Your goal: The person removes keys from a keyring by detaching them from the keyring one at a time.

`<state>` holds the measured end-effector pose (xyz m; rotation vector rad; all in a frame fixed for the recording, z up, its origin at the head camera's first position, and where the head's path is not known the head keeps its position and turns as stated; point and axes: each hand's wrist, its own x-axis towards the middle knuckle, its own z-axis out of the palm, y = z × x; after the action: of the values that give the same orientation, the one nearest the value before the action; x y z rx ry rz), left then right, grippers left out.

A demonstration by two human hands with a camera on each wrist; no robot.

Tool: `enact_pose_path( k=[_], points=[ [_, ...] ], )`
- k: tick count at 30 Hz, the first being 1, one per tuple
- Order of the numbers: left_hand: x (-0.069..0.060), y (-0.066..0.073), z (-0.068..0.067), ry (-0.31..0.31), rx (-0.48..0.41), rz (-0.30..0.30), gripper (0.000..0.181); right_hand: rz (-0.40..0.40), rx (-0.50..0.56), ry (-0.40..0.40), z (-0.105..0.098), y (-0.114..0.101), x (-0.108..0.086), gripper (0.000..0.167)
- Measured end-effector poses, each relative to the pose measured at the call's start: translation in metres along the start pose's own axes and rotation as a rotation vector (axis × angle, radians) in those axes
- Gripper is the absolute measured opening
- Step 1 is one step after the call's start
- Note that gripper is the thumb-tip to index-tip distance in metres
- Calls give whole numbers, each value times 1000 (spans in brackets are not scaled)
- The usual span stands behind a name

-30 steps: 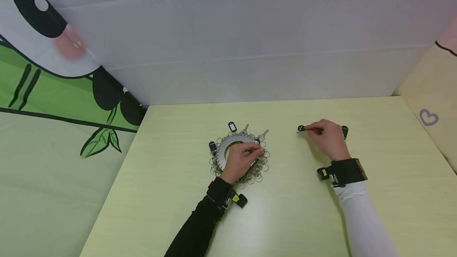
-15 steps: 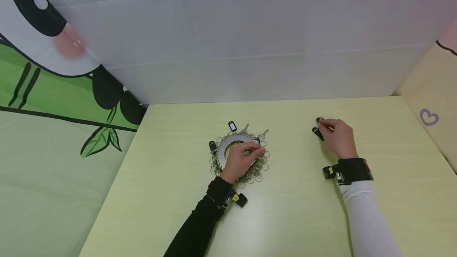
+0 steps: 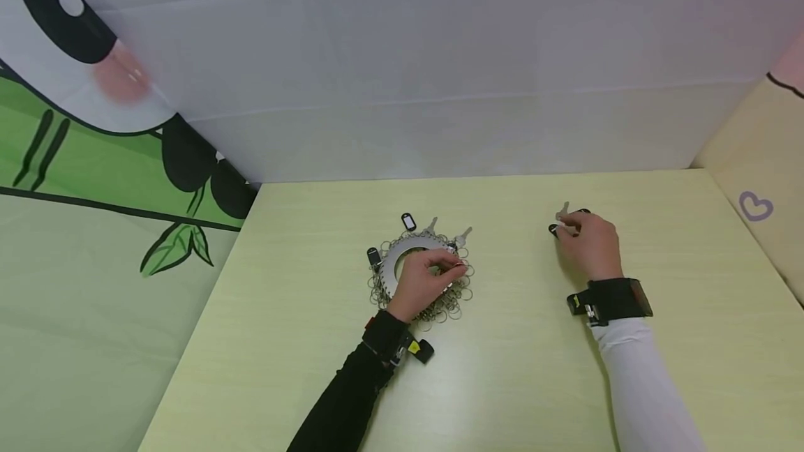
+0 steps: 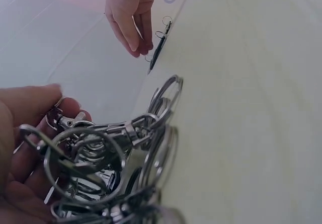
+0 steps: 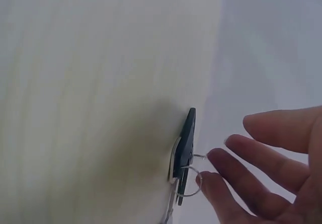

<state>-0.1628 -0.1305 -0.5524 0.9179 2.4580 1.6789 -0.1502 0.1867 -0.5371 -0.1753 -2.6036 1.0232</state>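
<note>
My left hand point(image 3: 417, 286) lies over a flat grey metal ring point(image 3: 391, 265) with a toothed edge and many small split rings around it. In the left wrist view its thumb and fingertips pinch a small metal clasp point(image 4: 61, 119) among the linked rings. My right hand point(image 3: 590, 248) is over a small group with a silver key point(image 3: 562, 211) and black key tags point(image 3: 553, 229). In the right wrist view the thumb stands apart from the other fingers, and fingertips touch or nearly touch a split ring beside a black tag point(image 5: 187, 141). The hand partly covers this group.
Two black key tags point(image 3: 409, 222) and two silver keys point(image 3: 463, 236) stick out from the metal ring's far and left edges. The pale wooden table point(image 3: 301, 312) meets a white cloth backdrop point(image 3: 440, 138) behind and a printed one at the left.
My right hand has moved right with a tag and key, then its fingers have spread, leaving them on the table's right part. The left hand stays nearly still.
</note>
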Motion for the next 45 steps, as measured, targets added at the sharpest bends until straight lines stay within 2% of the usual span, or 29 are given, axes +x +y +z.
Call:
enact_pose_path(
  k=[3,5,7,9,11,12,15,17,19,23,27,29,31,34,36,39,41,43,45],
  points=[
    [0,0,0,-38,-11,-15,13,-6,16,8,0,-2,1,25],
    [1,0,0,-22,18,-5,13,-25,27,11,0,-3,2,25],
    [3,1,0,36,69,4,19,-44,35,21,0,-5,4,24],
    [5,2,0,120,141,-21,28,-62,35,31,0,-7,5,22],
    [5,4,0,180,221,-82,32,-76,30,39,0,-9,6,21],
    [5,6,1,190,261,-125,32,-80,26,39,0,-10,6,21],
    [3,11,2,145,395,-244,37,-91,19,29,0,-11,8,21],
    [2,14,4,96,440,-281,48,-97,19,18,0,-12,8,21],
    [2,16,6,68,445,-296,54,-109,20,9,2,-12,9,20],
    [3,17,7,73,372,-302,53,-149,38,-26,10,-16,10,21],
    [5,19,4,62,223,-280,49,-212,54,-147,24,-30,8,25],
    [6,20,3,39,123,-244,49,-255,44,-245,35,-40,5,35],
    [8,20,4,-3,40,-192,50,-295,31,-351,46,-50,0,52],
    [10,18,7,-51,-36,-100,52,-346,11,-486,60,-63,-8,76],
    [10,17,9,-77,-65,-45,53,-361,-3,-532,64,-68,-12,82],
    [10,16,9,-96,-103,6,53,-369,-7,-520,64,-71,-13,71],
    [10,15,8,-90,-111,14,53,-361,5,-498,61,-69,-11,57],
    [11,15,6,-73,-99,3,53,-348,34,-477,57,-67,-8,44],
    [11,14,5,-52,-50,-23,52,-342,56,-467,52,-63,-5,36]
  ],
)
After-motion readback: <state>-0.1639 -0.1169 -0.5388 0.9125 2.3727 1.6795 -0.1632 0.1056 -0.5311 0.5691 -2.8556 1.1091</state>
